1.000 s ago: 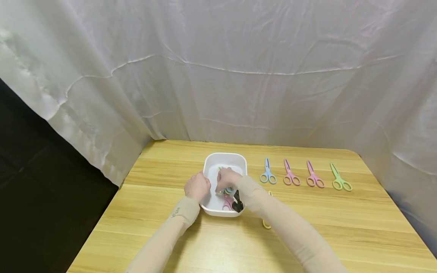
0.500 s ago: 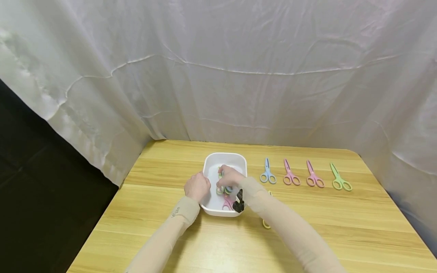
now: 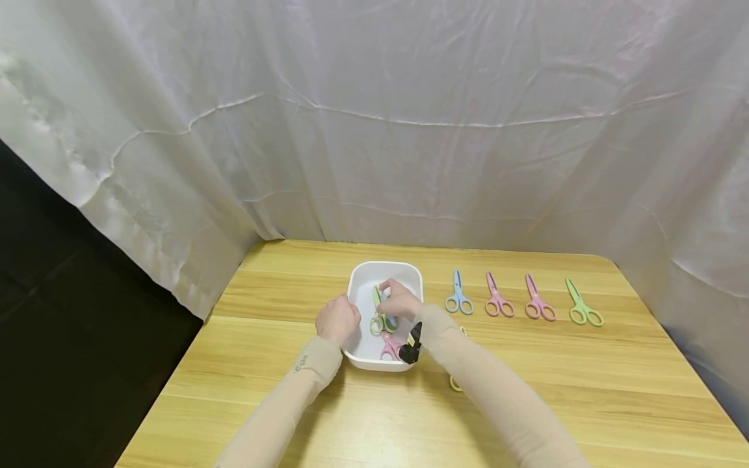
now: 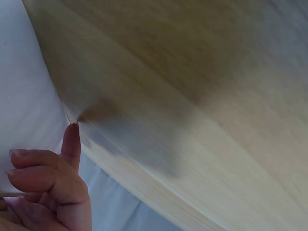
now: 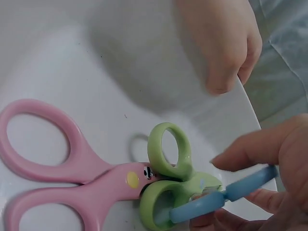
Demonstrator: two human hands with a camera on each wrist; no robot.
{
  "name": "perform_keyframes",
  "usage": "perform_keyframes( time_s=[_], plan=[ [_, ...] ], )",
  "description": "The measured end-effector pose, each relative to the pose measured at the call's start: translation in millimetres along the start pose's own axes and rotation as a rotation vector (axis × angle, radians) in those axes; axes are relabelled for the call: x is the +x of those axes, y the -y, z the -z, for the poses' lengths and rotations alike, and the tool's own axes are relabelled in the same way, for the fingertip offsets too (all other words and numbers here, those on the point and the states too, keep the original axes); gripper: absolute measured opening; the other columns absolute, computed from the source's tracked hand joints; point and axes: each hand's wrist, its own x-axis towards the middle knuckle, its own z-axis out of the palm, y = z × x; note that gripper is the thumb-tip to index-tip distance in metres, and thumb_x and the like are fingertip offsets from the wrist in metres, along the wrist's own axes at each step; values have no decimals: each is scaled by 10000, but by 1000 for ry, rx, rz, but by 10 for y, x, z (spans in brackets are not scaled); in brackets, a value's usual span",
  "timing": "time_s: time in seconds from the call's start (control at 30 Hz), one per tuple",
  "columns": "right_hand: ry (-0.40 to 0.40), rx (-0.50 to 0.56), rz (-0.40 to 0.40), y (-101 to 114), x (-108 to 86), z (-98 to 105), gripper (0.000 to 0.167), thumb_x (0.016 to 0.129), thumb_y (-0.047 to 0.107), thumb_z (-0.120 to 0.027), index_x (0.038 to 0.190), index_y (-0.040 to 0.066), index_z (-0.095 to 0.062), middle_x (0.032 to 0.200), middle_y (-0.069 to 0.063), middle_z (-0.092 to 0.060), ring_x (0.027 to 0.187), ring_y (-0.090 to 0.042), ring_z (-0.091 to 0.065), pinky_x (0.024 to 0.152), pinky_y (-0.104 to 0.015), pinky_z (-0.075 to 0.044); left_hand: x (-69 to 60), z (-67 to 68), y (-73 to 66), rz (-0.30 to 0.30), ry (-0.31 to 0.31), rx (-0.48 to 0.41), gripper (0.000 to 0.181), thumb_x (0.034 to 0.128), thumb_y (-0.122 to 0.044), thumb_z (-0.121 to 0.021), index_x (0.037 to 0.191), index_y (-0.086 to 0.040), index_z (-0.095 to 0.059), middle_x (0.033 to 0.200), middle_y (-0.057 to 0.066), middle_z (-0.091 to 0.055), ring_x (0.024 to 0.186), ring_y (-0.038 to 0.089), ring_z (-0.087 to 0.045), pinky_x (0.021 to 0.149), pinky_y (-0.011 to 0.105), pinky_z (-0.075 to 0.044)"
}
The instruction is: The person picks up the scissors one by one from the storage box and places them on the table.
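My left hand [image 3: 338, 320] grips the left rim of a white bin [image 3: 386, 365]; in the left wrist view its fingers [image 4: 45, 171] curl at the bin's outer wall. Inside the bin my right hand [image 3: 400, 301] holds blue scissors [image 5: 199, 208], whose handles are seen edge-on in the right wrist view. The thumb lies on the near side and other fingers behind; the blades are mostly hidden. Green scissors [image 5: 168, 163] lie beneath the blue handles. Pink scissors [image 5: 103, 178] lie closest to the bin's near end, their tip under the green pair.
On the wooden table [image 3: 526, 403] right of the bin, a row holds blue scissors [image 3: 459, 296], two pink pairs [image 3: 499, 300] and green scissors [image 3: 579, 309]. Yellow scissors [image 3: 456, 385] lie partly hidden under the right forearm. A pale curtain [image 3: 409, 162] hangs behind the table.
My right hand has shifted slightly up and to the right within the bin, uncovering more of the green scissors. The left hand stays on the rim.
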Motion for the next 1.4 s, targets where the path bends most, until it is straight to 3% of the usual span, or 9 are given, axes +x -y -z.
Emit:
perform_keyframes(
  time_s=[0.27,0.37,0.47,0.53,0.67,0.77,0.93,1.2,1.4],
  plan=[
    [-37,63,13,-17,-7,7,677,680,-67,-608,1335,-7,-450,1145,-178,-587,889,-213,-524,722,-241,-453,2,0,-2,-2,1,7,336,955,-182,-507,1162,30,-663,888,197,-715,779,331,-693,665,440,-581],
    [-43,73,2,-21,-15,2,723,687,-51,-612,1380,-9,-409,1223,-209,-581,1002,-262,-549,868,-320,-505,-3,1,-2,-1,4,6,334,956,-181,-508,1163,32,-662,887,196,-713,774,326,-691,665,438,-582],
    [-45,90,-15,-24,-28,0,752,708,-26,-616,1418,-22,-369,1314,-239,-551,1140,-312,-539,1061,-432,-471,-13,11,-9,2,10,2,339,955,-178,-509,1173,34,-659,896,198,-713,777,325,-690,670,440,-584],
    [-47,101,-25,-35,-28,3,747,723,-8,-623,1423,-34,-362,1336,-241,-533,1165,-312,-531,1103,-445,-448,-17,13,-9,2,12,1,343,954,-177,-508,1180,34,-658,904,197,-715,781,323,-689,672,438,-583],
    [-33,143,-49,-32,-39,9,726,754,17,-628,1425,-50,-358,1286,-223,-519,1038,-263,-539,914,-350,-513,-20,10,-7,0,5,3,345,955,-174,-502,1180,34,-660,902,195,-716,778,317,-687,665,432,-582],
    [-26,167,-64,-26,-46,11,717,765,28,-626,1428,-57,-367,1275,-214,-518,979,-231,-528,794,-270,-481,-22,11,-8,1,2,5,352,958,-174,-496,1189,36,-659,901,197,-714,775,316,-687,659,431,-582],
    [-39,215,-70,-51,-26,11,680,788,34,-620,1422,-81,-401,1340,-239,-527,1024,-232,-550,832,-263,-509,-24,16,-14,5,5,6,355,958,-175,-498,1192,39,-657,896,195,-710,765,313,-682,653,429,-580],
    [-47,364,-64,-111,20,-8,616,831,66,-628,1399,-95,-454,1312,-258,-562,1011,-223,-587,865,-287,-557,-17,11,-9,15,6,5,369,955,-177,-503,1221,31,-653,919,199,-718,775,315,-687,661,432,-581],
    [-32,493,-40,-156,53,5,584,823,22,-613,1380,-108,-493,1219,-215,-609,936,-174,-583,772,-216,-529,-17,8,-12,12,14,4,390,958,-181,-511,1255,39,-636,942,209,-721,803,324,-697,678,438,-594]
  ],
)
